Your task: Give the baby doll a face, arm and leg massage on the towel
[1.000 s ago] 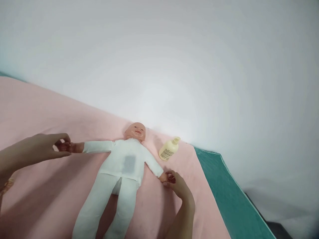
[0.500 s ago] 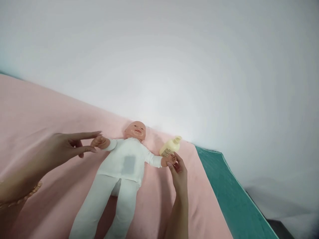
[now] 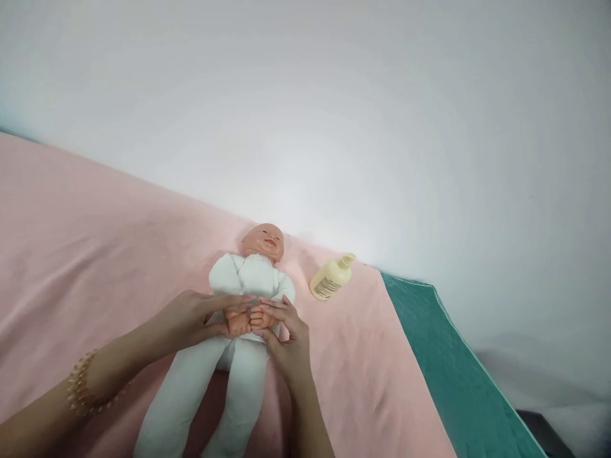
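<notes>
A baby doll point(image 3: 258, 270) in white clothes lies on its back, its bald head at the far end and its legs toward me. My left hand point(image 3: 203, 318) is closed round the doll's hand on the left, with thumb below and fingers over the top. My right hand point(image 3: 286, 334) grips the other doll hand in the same way. Both doll hands meet side by side over the lower belly, and its arms are bent inward. A beaded bracelet point(image 3: 83, 385) circles my left wrist.
A pale yellow pump bottle point(image 3: 329, 280) stands tilted in view to the right of the doll. Pink cloth point(image 3: 372, 343) lies beneath both, with a green surface point(image 3: 443, 337) showing at the right. Behind rises a plain pale wall point(image 3: 305, 114).
Both my hands have moved inward, bringing the doll's arms from spread out at its sides to together over its belly. The bottle is now uncovered.
</notes>
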Motion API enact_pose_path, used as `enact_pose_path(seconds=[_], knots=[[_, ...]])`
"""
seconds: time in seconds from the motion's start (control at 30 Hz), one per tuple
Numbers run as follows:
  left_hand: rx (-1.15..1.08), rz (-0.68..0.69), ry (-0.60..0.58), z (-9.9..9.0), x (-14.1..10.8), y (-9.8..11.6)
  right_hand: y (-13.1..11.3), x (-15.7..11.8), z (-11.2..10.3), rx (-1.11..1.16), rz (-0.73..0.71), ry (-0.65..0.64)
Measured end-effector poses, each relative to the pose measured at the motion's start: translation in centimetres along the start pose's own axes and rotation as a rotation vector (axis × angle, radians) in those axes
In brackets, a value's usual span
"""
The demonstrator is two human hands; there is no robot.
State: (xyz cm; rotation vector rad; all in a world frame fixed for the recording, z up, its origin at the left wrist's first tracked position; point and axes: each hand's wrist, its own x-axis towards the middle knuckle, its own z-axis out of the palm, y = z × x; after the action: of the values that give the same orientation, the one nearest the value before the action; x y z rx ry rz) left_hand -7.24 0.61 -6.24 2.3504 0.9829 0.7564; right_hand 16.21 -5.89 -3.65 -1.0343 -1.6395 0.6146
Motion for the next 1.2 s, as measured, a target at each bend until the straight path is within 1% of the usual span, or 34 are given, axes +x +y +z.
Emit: enact_pose_path(seconds=[0.07, 0.2, 0.3, 0.5, 0.63, 0.7, 0.77, 0.8, 0.83, 0.9, 0.93, 1.0, 1.07, 1.1, 1.13, 1.2], knots=[[-0.001, 0.014, -0.03, 0.3, 0.0, -0.3, 0.1, 0.0, 0.1, -0.03, -0.029, -0.034], [-0.089, 0.032, -0.011, 0.3, 0.0, -0.4, 0.3, -0.1, 0.1, -0.118, -0.047, -0.091], [-0.136, -0.009, -0.002, 0.0, 0.0, 0.1, 0.3, -0.2, 0.1, -0.188, -0.077, -0.119], [-0.131, -0.061, -0.009, -0.5, 0.2, 1.0, 0.4, -0.1, 0.2, -0.28, -0.211, -0.132], [-0.093, -0.057, -0.001, -0.8, 0.2, 1.0, 0.6, -0.3, 0.2, -0.253, -0.183, -0.131], [-0.036, -0.043, 0.046, -1.6, -0.1, 0.9, 0.6, -0.3, -0.1, -0.191, -0.139, -0.069], [0.041, -0.067, 0.141, -3.0, -0.5, 1.0, 0.4, -0.2, -0.9, -0.129, -0.073, 0.067], [0.066, -0.111, 0.205, -3.9, -0.7, 1.0, 0.3, 0.0, -1.5, -0.093, -0.024, 0.153], [0.076, -0.183, 0.277, -4.9, -1.1, 0.9, 0.2, 0.1, -2.1, -0.051, 0.043, 0.243], [0.042, -0.366, 0.418, -7.1, -1.8, 0.3, 0.2, 0.3, -3.7, 0.034, 0.22, 0.406], [0.035, -0.442, 0.459, -8.2, -2.1, -0.2, 0.5, 0.3, -4.6, 0.073, 0.316, 0.472], [0.076, -0.564, 0.449, -10.1, -2.7, -1.6, 1.8, 0.1, -6.3, 0.142, 0.462, 0.585], [0.158, -0.707, 0.402, -11.5, -3.1, -3.5, 3.8, -0.3, -7.8, 0.269, 0.51, 0.674], [0.189, -0.772, 0.359, -11.9, -3.3, -4.5, 5.0, -0.6, -8.4, 0.328, 0.531, 0.715], [0.206, -0.827, 0.301, -12.2, -3.4, -5.4, 6.2, -0.9, -8.9, 0.349, 0.556, 0.723], [0.22, -0.884, 0.197, -12.3, -3.6, -7.1, 8.3, -1.3, -9.7, 0.285, 0.596, 0.684]])
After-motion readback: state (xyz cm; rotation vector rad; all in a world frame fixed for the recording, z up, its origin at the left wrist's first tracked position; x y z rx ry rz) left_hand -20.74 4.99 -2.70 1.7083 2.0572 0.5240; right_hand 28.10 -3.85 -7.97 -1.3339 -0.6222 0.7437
